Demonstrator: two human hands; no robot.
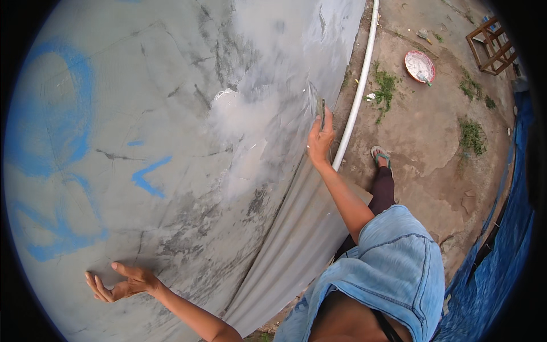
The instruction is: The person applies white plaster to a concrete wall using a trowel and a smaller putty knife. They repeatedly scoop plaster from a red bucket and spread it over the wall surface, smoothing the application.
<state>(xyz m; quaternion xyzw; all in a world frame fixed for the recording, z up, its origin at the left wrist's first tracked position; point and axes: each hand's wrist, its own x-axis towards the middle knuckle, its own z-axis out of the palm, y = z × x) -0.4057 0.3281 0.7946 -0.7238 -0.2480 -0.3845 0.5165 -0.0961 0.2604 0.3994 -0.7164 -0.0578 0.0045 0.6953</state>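
Note:
A grey wall (182, 108) fills the left half of the view, with cracks, dark stains and blue painted marks (74, 108). Pale wet-looking filler (245, 114) is smeared over its upper middle, with a raised white lump at one edge. My right hand (322, 137) is closed round a putty knife (320, 105), whose blade lies against or very near the wall by its right edge. Lower left, my left hand (122, 283) holds nothing; its fingers are apart, at the wall's surface. Whether its fingertips touch the wall I cannot tell.
A white pipe (360, 85) runs along the wall's foot. On the brown ground stand a red-rimmed basin (407, 62) of white paste and a wooden frame (491, 54). Weeds (385, 88) grow near my sandalled foot (380, 155). Blue tarpaulin (507, 251) borders the right side.

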